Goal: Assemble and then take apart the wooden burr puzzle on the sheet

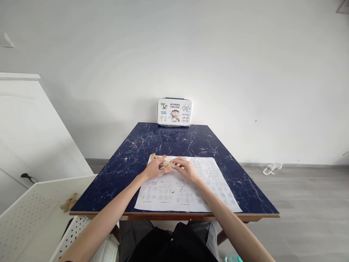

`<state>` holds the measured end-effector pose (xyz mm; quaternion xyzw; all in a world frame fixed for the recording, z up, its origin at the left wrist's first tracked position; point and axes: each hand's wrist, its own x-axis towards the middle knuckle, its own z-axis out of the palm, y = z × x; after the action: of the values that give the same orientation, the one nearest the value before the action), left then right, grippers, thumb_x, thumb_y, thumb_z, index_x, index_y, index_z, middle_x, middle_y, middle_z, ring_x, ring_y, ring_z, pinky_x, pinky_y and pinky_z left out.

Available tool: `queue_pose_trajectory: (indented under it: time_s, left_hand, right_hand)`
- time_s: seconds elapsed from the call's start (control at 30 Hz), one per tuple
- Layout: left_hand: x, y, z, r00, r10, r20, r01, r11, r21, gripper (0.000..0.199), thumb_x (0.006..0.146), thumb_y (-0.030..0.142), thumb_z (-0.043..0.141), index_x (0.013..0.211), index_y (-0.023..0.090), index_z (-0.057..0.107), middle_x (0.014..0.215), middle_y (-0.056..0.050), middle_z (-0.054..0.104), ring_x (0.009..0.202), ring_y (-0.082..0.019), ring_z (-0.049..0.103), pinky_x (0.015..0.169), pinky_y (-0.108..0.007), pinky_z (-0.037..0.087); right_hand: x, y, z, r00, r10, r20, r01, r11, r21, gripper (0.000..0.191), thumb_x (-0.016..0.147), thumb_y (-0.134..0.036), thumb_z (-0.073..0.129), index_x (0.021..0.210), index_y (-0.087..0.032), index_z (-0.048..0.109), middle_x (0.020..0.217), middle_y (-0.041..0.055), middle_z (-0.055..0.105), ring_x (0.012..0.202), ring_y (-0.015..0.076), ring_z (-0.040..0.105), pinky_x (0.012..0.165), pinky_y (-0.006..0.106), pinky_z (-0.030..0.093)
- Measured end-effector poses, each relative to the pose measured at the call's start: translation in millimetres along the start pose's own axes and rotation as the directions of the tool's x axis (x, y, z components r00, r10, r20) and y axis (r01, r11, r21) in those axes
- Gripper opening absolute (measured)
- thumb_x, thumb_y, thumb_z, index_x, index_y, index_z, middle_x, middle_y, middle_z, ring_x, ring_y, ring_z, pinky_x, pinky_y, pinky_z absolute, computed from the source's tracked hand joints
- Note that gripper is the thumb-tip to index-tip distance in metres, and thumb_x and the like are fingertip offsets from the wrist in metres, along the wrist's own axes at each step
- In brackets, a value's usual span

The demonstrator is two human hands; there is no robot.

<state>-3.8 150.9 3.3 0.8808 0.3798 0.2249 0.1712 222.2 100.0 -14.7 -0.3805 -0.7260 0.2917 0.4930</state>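
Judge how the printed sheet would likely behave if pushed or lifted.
The sheet looks thin, so it would probably flop when lifted by an edge. The table seems glossy, with a faint reflection, so the sheet may slide easily. Blocks seem to overlap its far left corner and might shift along.

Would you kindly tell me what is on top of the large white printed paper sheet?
The left hand and right hand hold small pale wooden blocks over the far part of the sheet; whatever is printed beneath is covered.
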Motion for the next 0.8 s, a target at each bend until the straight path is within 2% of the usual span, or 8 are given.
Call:
queue_pose_trajectory:
  time_s: [0.1, 0.23, 0.37, 0.47, 0.53, 0.63, 0.8]
  left_hand:
    - [0, -1, -0.5, 1.0, 0.011, 0.021, -0.01, 1.0, -0.027, 0.053, 0.095, 0.068, 0.048, 0.076, 0.022, 0.065, 0.075, -0.002, 0.06, 0.073, -0.023, 0.062, 0.073, -0.038, 0.05]
    - [-1, 0, -0.2, 1.0, 0.021, 0.008, -0.02, 0.998, -0.063, 0.05, 0.091, 0.07, 0.055, 0.089, 0.022, 0.071, 0.082, -0.002, 0.066, 0.083, -0.026, 0.065, 0.084, -0.042, 0.052]
    - [-2, -2, 3.4, 0.999, 0.014, -0.047, -0.018, 0.996, -0.09, 0.057, 0.083, 0.067, 0.07, 0.119, 0.023, 0.07, 0.11, -0.007, 0.073, 0.104, -0.032, 0.067, 0.094, -0.044, 0.051]
    - [-2, -3, 5.7, 0.996, -0.003, -0.091, -0.006, 0.995, -0.101, 0.071, 0.078, 0.064, 0.077, 0.135, 0.024, 0.062, 0.133, -0.013, 0.067, 0.116, -0.036, 0.065, 0.095, -0.047, 0.051]
    - [-2, -3, 5.9, 0.994, -0.002, -0.107, -0.009, 0.994, -0.106, 0.073, 0.077, 0.063, 0.079, 0.136, 0.025, 0.061, 0.136, -0.013, 0.066, 0.117, -0.036, 0.065, 0.093, -0.047, 0.053]
    - [-2, -1, 4.7, 0.993, 0.012, -0.12, -0.024, 0.994, -0.106, 0.069, 0.076, 0.061, 0.081, 0.132, 0.026, 0.064, 0.13, -0.011, 0.07, 0.112, -0.035, 0.068, 0.09, -0.046, 0.054]
    - [-1, -2, 3.0, 0.989, 0.02, -0.144, -0.034, 0.995, -0.091, 0.07, 0.073, 0.061, 0.083, 0.13, 0.025, 0.068, 0.136, -0.013, 0.069, 0.117, -0.037, 0.067, 0.094, -0.049, 0.053]
  right_hand:
    - [-1, -3, -1, 1.0, -0.009, 0.009, 0.009, 1.0, 0.007, 0.027, 0.097, -0.05, 0.066, 0.112, -0.03, 0.077, 0.117, 0.0066, 0.072, 0.092, 0.0209, 0.068, 0.075, 0.032, 0.055]
    - [-1, -2, -1, 1.0, 0.004, 0.022, -0.005, 1.0, 0.029, 0.029, 0.098, -0.051, 0.064, 0.115, -0.03, 0.076, 0.121, 0.0066, 0.072, 0.092, 0.0203, 0.07, 0.072, 0.03, 0.055]
    - [0, 3, -1, 0.999, 0.037, 0.016, -0.038, 0.998, 0.041, 0.032, 0.096, -0.052, 0.065, 0.117, -0.028, 0.074, 0.119, 0.0066, 0.073, 0.086, 0.0186, 0.07, 0.067, 0.029, 0.054]
    - [0, 8, 0, 0.998, 0.067, 0.006, -0.067, 0.997, 0.035, 0.034, 0.096, -0.052, 0.065, 0.114, -0.025, 0.073, 0.113, 0.0066, 0.075, 0.079, 0.0178, 0.07, 0.065, 0.029, 0.054]
    - [1, 10, 1, 0.997, 0.083, 0.004, -0.083, 0.996, 0.028, 0.034, 0.095, -0.052, 0.066, 0.114, -0.025, 0.073, 0.107, 0.0063, 0.076, 0.075, 0.0173, 0.07, 0.063, 0.029, 0.053]
    - [1, 12, 1, 0.995, 0.098, -0.005, -0.098, 0.995, 0.013, 0.031, 0.094, -0.05, 0.068, 0.11, -0.024, 0.075, 0.105, 0.0062, 0.078, 0.075, 0.0176, 0.07, 0.065, 0.03, 0.054]
    - [1, 11, 2, 0.995, 0.095, -0.027, -0.095, 0.995, -0.009, 0.026, 0.092, -0.045, 0.072, 0.106, -0.024, 0.076, 0.105, 0.0067, 0.079, 0.089, 0.0214, 0.072, 0.075, 0.033, 0.055]
